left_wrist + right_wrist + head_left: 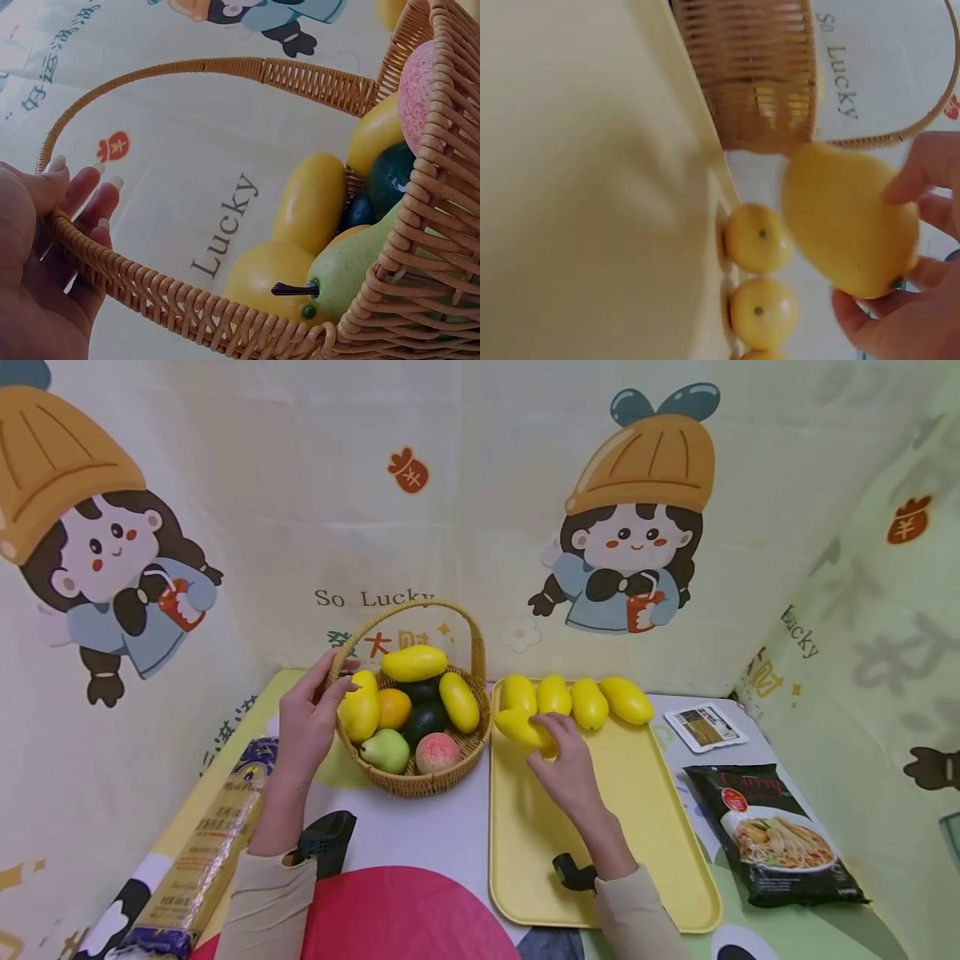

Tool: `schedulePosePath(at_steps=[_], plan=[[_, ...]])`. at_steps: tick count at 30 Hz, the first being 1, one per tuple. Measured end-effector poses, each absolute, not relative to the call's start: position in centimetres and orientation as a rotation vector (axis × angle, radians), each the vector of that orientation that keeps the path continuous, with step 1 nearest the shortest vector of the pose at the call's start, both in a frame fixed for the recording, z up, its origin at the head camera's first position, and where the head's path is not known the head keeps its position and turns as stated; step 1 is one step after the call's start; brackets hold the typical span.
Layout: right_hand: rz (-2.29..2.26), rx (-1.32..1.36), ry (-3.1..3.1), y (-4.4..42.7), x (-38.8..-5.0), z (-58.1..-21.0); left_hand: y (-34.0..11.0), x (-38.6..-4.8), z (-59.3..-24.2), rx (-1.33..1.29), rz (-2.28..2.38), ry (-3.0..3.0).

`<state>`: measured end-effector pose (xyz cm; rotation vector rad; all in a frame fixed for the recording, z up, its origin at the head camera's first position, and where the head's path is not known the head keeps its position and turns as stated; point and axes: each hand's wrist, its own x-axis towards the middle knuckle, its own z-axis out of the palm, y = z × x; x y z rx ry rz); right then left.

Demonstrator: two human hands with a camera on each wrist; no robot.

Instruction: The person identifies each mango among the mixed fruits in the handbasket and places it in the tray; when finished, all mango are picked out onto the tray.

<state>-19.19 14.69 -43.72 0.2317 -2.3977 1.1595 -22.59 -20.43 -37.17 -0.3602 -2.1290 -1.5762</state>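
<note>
My left hand (309, 718) curls its fingers round the left side of the handle of a wicker basket (420, 783); the left wrist view shows the handle (150, 289) between thumb and fingers (94, 199). Inside the basket lie several yellow mangoes, a green pear (386, 752), a pink peach (438, 752), an orange fruit (393, 707) and dark avocados (423, 723). My right hand (566, 768) pinches a yellow mango (522, 729) above the tray's back left part; in the right wrist view this mango (847, 217) is held between thumb and fingers.
Several mangoes (589, 703) stand in a row along the back of the yellow tray (600, 827). Right of the tray are a small flat pack (706, 727) and a black noodle packet (780, 839). A long golden packet (213, 852) lies at the left. A printed cloth wall stands behind.
</note>
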Motion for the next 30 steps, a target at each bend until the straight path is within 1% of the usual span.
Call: schedulePosePath(at_steps=[8,13,20,30], plan=[[0.929,0.223,-2.687,14.9,-18.8,-44.3,-20.4,-22.5,-37.1,-0.348,-1.566,-2.155],[0.869,0.212,-2.832,14.5,-18.7,-44.7,-20.4,-22.5,-37.0,-0.353,-1.572,-2.153],[0.791,0.228,-2.852,13.4,-18.6,-44.6,-20.5,-22.5,-37.0,-0.355,-1.564,-2.14],[0.631,0.149,-2.752,12.2,-18.6,-45.1,-20.4,-22.6,-37.1,-0.346,-1.564,-2.148]])
